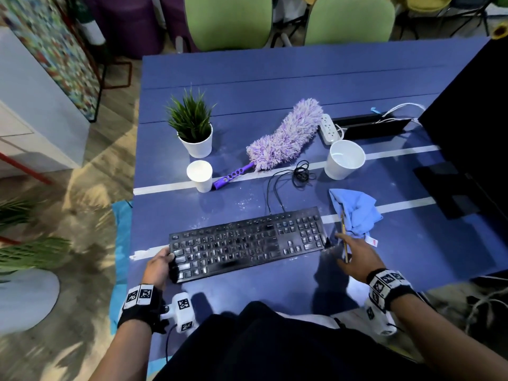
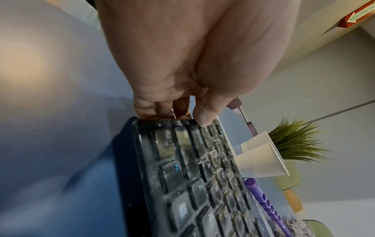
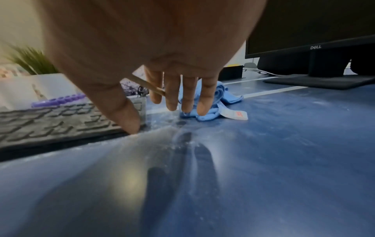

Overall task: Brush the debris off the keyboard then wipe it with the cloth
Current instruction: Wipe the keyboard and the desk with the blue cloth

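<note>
A dusty black keyboard lies on the blue table. My left hand grips its left end, thumb on the keys and fingers under the edge. My right hand hovers off the keyboard's right end with its fingers straight and spread and its thumb tip down by the corner. A thin wooden-handled brush is pinched between its fingers. The crumpled blue cloth lies just beyond the fingertips.
A purple duster, a paper cup, a potted plant, a white pot, a power strip and the coiled keyboard cable lie behind the keyboard. A black monitor stands at the right. White dust streaks the table.
</note>
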Available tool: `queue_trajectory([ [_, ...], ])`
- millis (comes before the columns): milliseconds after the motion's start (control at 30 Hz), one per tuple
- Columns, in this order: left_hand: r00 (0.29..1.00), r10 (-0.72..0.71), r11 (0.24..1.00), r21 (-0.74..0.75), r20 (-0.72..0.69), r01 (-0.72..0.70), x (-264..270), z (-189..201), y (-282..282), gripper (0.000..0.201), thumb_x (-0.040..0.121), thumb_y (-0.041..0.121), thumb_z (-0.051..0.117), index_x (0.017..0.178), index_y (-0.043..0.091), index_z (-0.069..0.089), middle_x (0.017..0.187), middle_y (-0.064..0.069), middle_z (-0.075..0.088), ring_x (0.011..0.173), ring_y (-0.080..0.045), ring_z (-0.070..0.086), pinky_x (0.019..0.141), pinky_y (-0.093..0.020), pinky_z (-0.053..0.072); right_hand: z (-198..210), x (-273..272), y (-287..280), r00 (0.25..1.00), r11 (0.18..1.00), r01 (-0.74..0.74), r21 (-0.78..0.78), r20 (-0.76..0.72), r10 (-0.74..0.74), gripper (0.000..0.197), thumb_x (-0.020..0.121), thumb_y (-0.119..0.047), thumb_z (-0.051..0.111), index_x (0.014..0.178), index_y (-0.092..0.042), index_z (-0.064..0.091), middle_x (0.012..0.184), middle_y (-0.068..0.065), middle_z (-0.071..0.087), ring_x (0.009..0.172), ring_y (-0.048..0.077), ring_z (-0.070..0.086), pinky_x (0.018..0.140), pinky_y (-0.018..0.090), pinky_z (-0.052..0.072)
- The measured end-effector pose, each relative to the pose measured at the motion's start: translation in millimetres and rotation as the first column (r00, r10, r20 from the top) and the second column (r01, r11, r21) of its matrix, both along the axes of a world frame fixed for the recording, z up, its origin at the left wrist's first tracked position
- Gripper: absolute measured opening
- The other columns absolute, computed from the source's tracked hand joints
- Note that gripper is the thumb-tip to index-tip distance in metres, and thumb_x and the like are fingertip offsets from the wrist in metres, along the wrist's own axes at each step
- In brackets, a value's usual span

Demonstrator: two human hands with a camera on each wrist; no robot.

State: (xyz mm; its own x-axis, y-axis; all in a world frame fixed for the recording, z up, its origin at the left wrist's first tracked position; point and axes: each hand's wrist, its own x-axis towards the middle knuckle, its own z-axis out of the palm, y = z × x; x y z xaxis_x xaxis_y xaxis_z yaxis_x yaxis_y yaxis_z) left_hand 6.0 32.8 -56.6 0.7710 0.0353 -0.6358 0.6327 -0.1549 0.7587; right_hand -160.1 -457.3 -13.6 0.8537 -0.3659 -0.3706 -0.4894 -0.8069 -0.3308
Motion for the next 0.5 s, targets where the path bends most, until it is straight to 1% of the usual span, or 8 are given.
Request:
queue_trajectory([
  [100, 0.999, -0.048, 0.996, 0.082, 0.014, 0.047, 0.8, 3.2, 1.7, 0.026, 0.096, -0.007, 0.037, 0.096, 0.010, 0.057, 0.064, -0.003, 0.050, 0.048, -0.010, 0.049, 0.046, -0.024, 0.039, -7.2, 0.1, -4.1, 0.990, 0.992, -0.121, -0.019, -0.070, 0.120, 0.084, 0.065, -0.026, 0.069, 0.144, -0.025, 0.040, 0.136, 0.007, 0.056, 0.117, 0.029, 0.057, 0.097, 0.038, 0.048],
  [133, 0.999, -0.047, 0.993, 0.108, 0.024, 0.044, 0.2, 2.5, 2.4, 0.028, 0.096, -0.008, 0.038, 0.096, 0.014, 0.057, 0.070, -0.004, 0.051, 0.052, -0.005, 0.052, 0.050, -0.020, 0.041, -7.4, 1.7, -3.0, 0.984, 0.987, -0.157, -0.026, -0.084, 0.154, 0.086, 0.064, -0.023, 0.068, 0.145, -0.024, 0.039, 0.139, 0.006, 0.053, 0.122, 0.029, 0.054, 0.097, 0.038, 0.048],
  [167, 0.999, -0.035, 0.990, 0.135, 0.025, 0.031, -0.8, 2.5, 2.6, 0.029, 0.096, -0.008, 0.041, 0.099, 0.015, 0.058, 0.078, -0.004, 0.055, 0.063, -0.008, 0.055, 0.058, -0.021, 0.044, -7.6, 3.3, -1.3, 0.979, 0.982, -0.184, -0.034, -0.090, 0.180, 0.087, 0.063, -0.021, 0.065, 0.146, -0.024, 0.037, 0.142, 0.005, 0.051, 0.127, 0.028, 0.050, 0.098, 0.040, 0.047],
  [233, 0.999, 0.010, 0.985, 0.172, 0.045, -0.018, -3.5, 1.2, 3.9, 0.026, 0.094, -0.006, 0.044, 0.105, 0.011, 0.062, 0.090, -0.009, 0.061, 0.082, -0.020, 0.054, 0.069, -0.026, 0.043, -8.1, 6.7, 1.1, 0.970, 0.974, -0.223, -0.050, -0.106, 0.217, 0.090, 0.063, -0.019, 0.061, 0.148, -0.026, 0.033, 0.145, 0.004, 0.046, 0.134, 0.027, 0.042, 0.098, 0.041, 0.047],
  [267, 0.998, 0.040, 0.985, 0.166, 0.057, -0.049, -4.3, -0.8, 4.5, 0.026, 0.094, -0.006, 0.045, 0.103, 0.011, 0.063, 0.094, -0.011, 0.061, 0.089, -0.022, 0.052, 0.070, -0.024, 0.042, -7.3, 8.1, 2.2, 0.967, 0.971, -0.232, -0.053, -0.124, 0.224, 0.092, 0.063, -0.018, 0.060, 0.149, -0.026, 0.029, 0.147, 0.003, 0.043, 0.136, 0.027, 0.040, 0.100, 0.042, 0.046],
  [367, 0.989, 0.140, 0.984, 0.103, 0.054, -0.145, -6.6, -2.4, 0.6, 0.023, 0.092, -0.007, 0.050, 0.101, 0.009, 0.064, 0.098, -0.012, 0.061, 0.098, -0.020, 0.050, 0.082, -0.026, 0.041, -8.9, 10.2, 2.5, 0.946, 0.961, -0.267, -0.075, -0.213, 0.246, 0.096, 0.066, -0.015, 0.060, 0.152, -0.028, 0.019, 0.155, 0.002, 0.030, 0.143, 0.025, 0.028, 0.106, 0.041, 0.040],
  [433, 0.985, 0.161, 0.978, 0.123, 0.058, -0.167, -7.2, 0.3, -0.2, 0.018, 0.092, 0.001, 0.057, 0.104, 0.009, 0.066, 0.102, -0.012, 0.064, 0.098, -0.021, 0.056, 0.093, -0.031, 0.044, -6.2, 11.9, 2.4, 0.945, 0.963, -0.260, -0.072, -0.223, 0.239, 0.092, 0.068, -0.010, 0.062, 0.151, -0.028, 0.026, 0.159, 0.003, 0.022, 0.144, 0.027, 0.027, 0.104, 0.041, 0.041],
  [500, 0.987, 0.141, 0.969, 0.191, 0.081, -0.154, -7.9, -5.2, 4.5, 0.012, 0.092, 0.015, 0.063, 0.102, 0.014, 0.069, 0.106, -0.011, 0.069, 0.103, -0.023, 0.062, 0.105, -0.039, 0.044, 0.5, 13.1, 1.1, 0.988, 0.990, -0.130, -0.047, -0.093, 0.125, 0.078, 0.068, -0.001, 0.063, 0.140, -0.024, 0.047, 0.153, 0.006, 0.036, 0.135, 0.030, 0.042, 0.096, 0.039, 0.046],
])
